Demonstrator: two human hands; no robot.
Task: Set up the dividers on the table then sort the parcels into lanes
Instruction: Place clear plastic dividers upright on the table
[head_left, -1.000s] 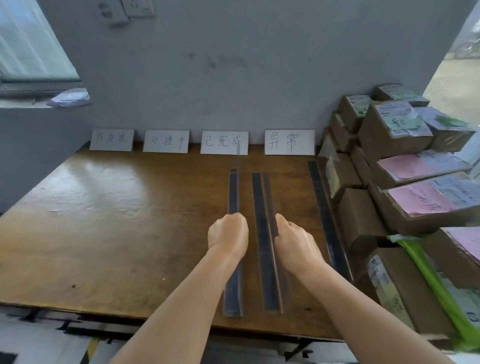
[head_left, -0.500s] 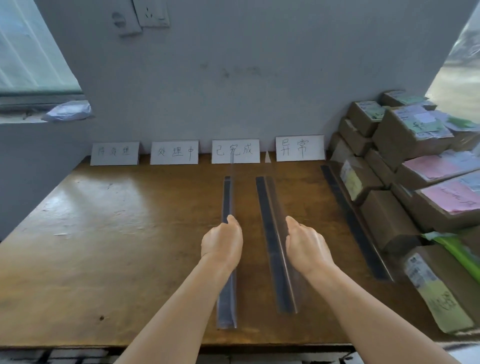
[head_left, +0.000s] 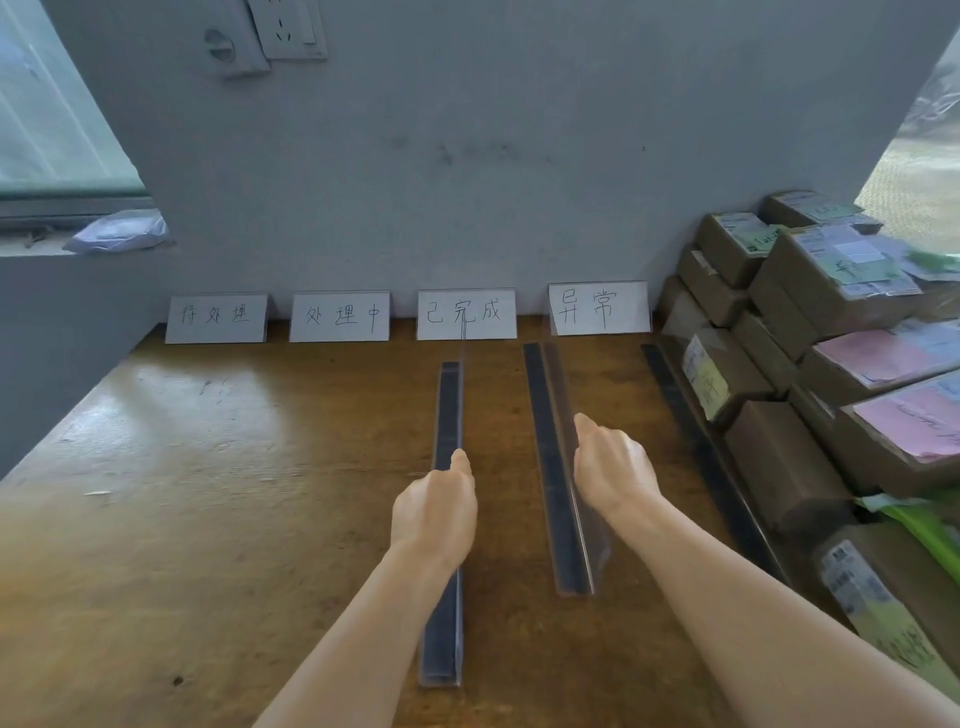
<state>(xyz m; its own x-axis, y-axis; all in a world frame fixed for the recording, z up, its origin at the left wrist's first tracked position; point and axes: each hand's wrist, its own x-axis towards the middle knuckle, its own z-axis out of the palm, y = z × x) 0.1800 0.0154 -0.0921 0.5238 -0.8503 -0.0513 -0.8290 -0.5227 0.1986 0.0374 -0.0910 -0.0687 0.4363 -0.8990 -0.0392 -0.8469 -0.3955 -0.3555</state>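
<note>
left divider (head_left: 448, 415) gripped by left hand (head_left: 435, 512), sitting under third label card (head_left: 466, 314), prob being lined up as lane edge; middle divider (head_left: 558, 467), just right of that card, steadied by right hand (head_left: 613, 470), grasp looks loose, cant tell exactly; parcels (head_left: 831, 374) stacked far right of card, unsorted

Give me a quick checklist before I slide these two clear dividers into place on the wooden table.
1. Left hand grips the left clear plastic divider: ok.
2. Right hand holds the middle clear plastic divider: ok.
3. Left divider lines up with a gap between the white paper label cards: not ok, it points at the third card.
4. Third dark divider set by the brown cardboard parcels: ok.
5. Brown wooden table left of the dividers free of parcels: ok.
</note>
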